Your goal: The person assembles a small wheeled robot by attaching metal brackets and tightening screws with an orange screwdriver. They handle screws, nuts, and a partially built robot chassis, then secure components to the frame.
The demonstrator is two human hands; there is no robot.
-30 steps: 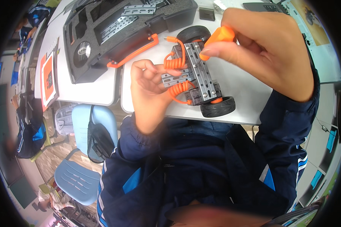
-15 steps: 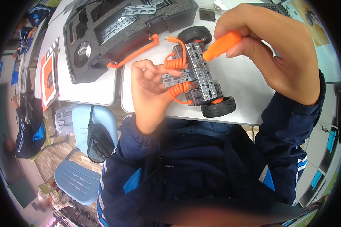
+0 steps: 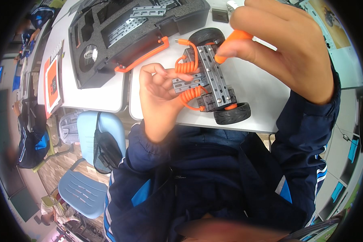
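Note:
My left hand grips a wheeled metal chassis by its short grey perforated beam, fingers and thumb closed around it. A long grey beam with several screws runs between two black tyres, the far tyre and the near tyre. Coiled orange cables plug into dark motor blocks on the chassis. In my right hand is an orange-handled screwdriver, held between thumb and fingers. Its front end meets the long beam near the far tyre; the tip is hidden.
A black foam-lined case with an orange handle and perforated metal plates stands at the back left. A booklet lies at the table's left edge. A blue chair is left of me, and people sit farther left.
My right hand has rolled around the screwdriver handle, its fingers now covering more of it. The chassis and my left hand have stayed nearly still.

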